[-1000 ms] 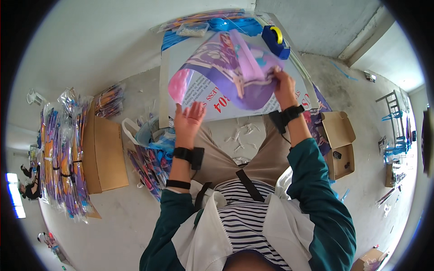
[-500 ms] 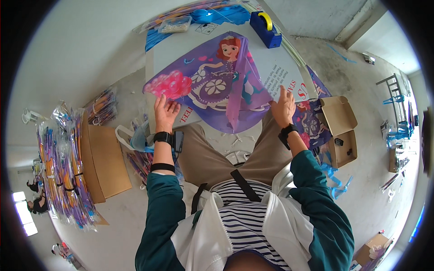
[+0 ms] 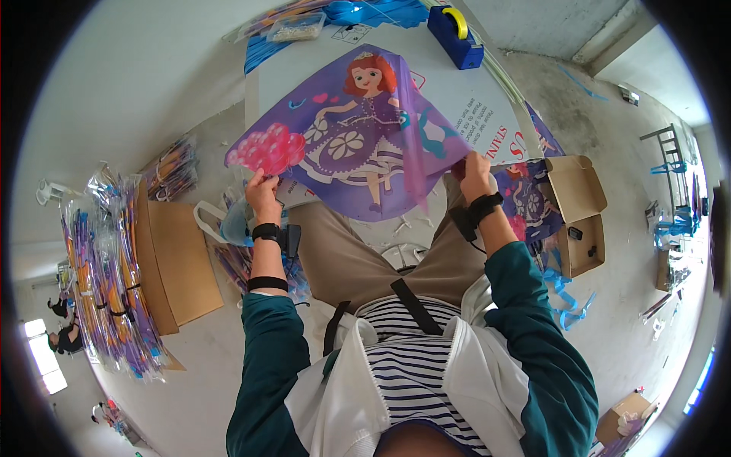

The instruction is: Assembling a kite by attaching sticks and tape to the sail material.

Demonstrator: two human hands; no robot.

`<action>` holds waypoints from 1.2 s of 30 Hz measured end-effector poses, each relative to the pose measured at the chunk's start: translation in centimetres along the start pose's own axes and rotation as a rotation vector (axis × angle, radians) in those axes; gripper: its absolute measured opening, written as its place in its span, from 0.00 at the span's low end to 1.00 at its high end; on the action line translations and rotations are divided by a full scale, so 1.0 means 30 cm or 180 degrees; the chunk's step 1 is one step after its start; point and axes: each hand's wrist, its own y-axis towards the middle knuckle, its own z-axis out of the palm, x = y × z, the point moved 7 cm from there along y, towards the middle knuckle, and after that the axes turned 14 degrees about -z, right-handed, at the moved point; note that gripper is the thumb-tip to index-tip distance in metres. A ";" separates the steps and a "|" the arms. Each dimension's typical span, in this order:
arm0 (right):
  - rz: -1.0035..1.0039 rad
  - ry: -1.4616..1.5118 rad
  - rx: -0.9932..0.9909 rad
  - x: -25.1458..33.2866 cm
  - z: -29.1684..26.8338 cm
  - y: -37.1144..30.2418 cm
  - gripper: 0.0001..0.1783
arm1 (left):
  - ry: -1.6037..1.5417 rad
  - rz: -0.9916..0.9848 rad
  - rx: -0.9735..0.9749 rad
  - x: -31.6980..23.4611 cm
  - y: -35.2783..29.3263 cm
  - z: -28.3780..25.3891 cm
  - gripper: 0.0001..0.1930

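Note:
A purple kite sail [image 3: 327,175] printed with a red-haired cartoon girl in a gown is stretched between my hands above my lap and the table edge. My left hand [image 3: 263,198] pinches its left corner, just below the pink printed bunch. At the opposite corner my right hand [image 3: 477,178] is closed on the sail. A translucent purple flap [image 3: 417,164] hangs down its right part. Under the sail's far side lies a white printed board [image 3: 502,114].
A blue tape dispenser [image 3: 455,42] with a yellow roll and a clear tray of small pieces [image 3: 297,28] stand at the board's far side. Another purple printed sail [image 3: 525,202] hangs beside an open cardboard box [image 3: 580,247] on my right. Bagged bundles [image 3: 106,282] lean by a carton [image 3: 179,263] at left.
My left hand has closed on the sail's left corner and my right hand has gripped the right one. The sail is drawn wider and shifted slightly left.

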 end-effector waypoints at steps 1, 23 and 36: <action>-0.2253 -0.1286 0.0502 0.113 0.019 -0.072 0.11 | 0.0081 0.0096 -0.0035 0.002 -0.001 -0.022 0.32; -0.0407 -0.0176 -0.0188 0.154 -0.078 0.034 0.11 | 0.0522 0.0089 -0.0206 0.010 -0.050 -0.015 0.27; -0.0694 -0.0372 -0.0900 0.222 -0.273 0.070 0.24 | 0.0918 0.0264 -0.0344 -0.017 -0.045 -0.091 0.25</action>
